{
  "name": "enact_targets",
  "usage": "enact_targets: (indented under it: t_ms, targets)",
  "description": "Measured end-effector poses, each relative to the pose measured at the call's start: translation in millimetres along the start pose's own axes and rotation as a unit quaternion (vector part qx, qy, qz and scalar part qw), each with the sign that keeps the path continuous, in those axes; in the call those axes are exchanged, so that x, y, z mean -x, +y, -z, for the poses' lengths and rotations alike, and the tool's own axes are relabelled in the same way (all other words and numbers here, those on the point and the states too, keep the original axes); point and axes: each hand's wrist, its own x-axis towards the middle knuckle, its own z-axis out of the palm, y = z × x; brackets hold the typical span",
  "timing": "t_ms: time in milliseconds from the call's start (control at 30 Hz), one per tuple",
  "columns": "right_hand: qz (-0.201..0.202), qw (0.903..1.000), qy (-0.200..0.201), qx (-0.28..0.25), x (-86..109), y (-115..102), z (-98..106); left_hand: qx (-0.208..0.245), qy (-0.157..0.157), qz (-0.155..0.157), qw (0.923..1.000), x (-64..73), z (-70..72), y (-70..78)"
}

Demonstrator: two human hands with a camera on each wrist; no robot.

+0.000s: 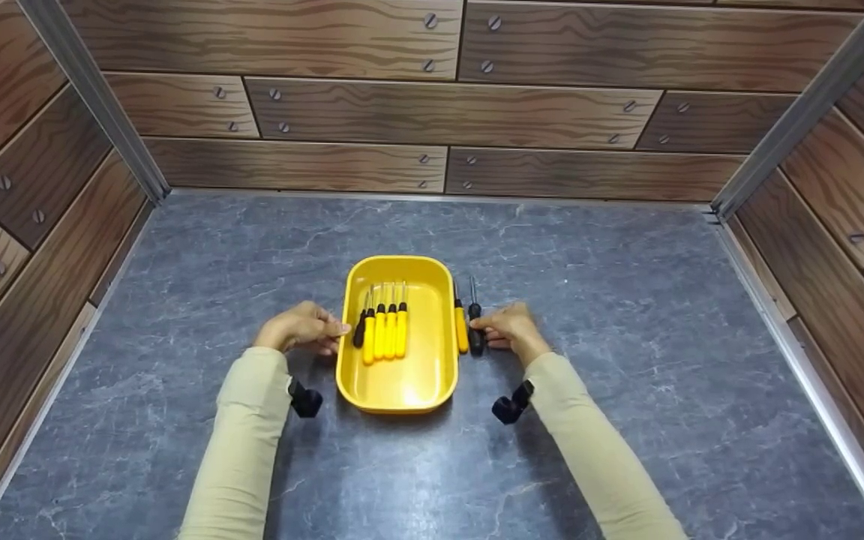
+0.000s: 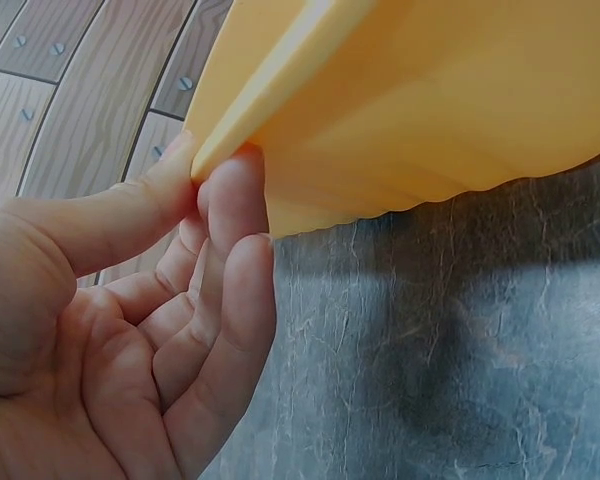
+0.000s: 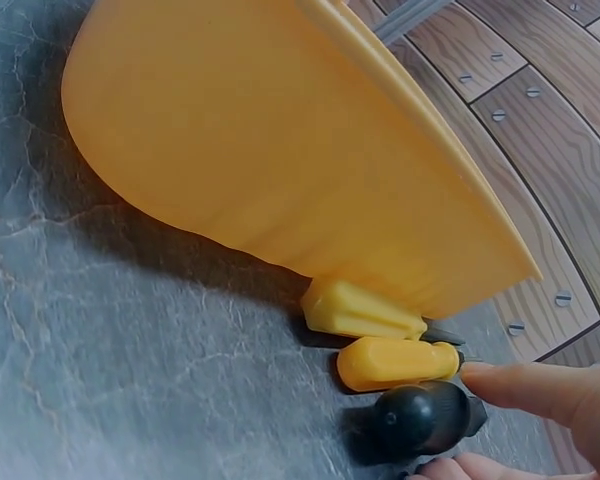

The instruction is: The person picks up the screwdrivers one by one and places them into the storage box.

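Observation:
In the head view my left hand (image 1: 304, 328) is at the left side of a yellow tray (image 1: 432, 382). Thumb and fingertips pinch its rim (image 2: 280, 80) in the left wrist view. Inside the tray several yellow-handled screwdrivers (image 1: 391, 334) lie side by side, with a black one (image 1: 359, 330) at their left. My right hand (image 1: 508, 328) holds a black-handled screwdriver (image 3: 420, 418) between thumb and fingers, low at the floor right of the tray. Two yellow-handled screwdrivers (image 3: 400, 362) lie between it and the tray wall, shafts pointing away from me.
The tray stands on a grey marbled surface (image 1: 627, 300). Wood-patterned walls (image 1: 447, 112) close in the back and both sides, with metal strips (image 1: 814, 405) along the edges. Each wrist carries a small black camera (image 1: 511, 405).

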Motion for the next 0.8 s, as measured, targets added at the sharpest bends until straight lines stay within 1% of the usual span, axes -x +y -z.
enact_targets:
  t_ms: [267,467,600,800]
  targets:
    - [0.006,1.0000,0.004,-0.002,-0.6,1.1,-4.4,-0.001,0.000,-0.001,1.0000,1.1,-0.2,0.3]
    - [-0.005,0.9999,0.012,0.002,-1.2,0.3,-7.1,0.003,-0.002,0.003,1.0000,1.1,-1.0,0.5]
    - [-0.007,0.9998,0.015,-0.005,-1.9,0.4,-8.2,0.004,-0.002,0.004,1.0000,1.5,-1.6,0.9]
    - [-0.003,0.9997,0.020,0.010,-2.4,0.9,-8.6,0.002,0.002,0.001,1.0000,1.4,-1.8,0.1]
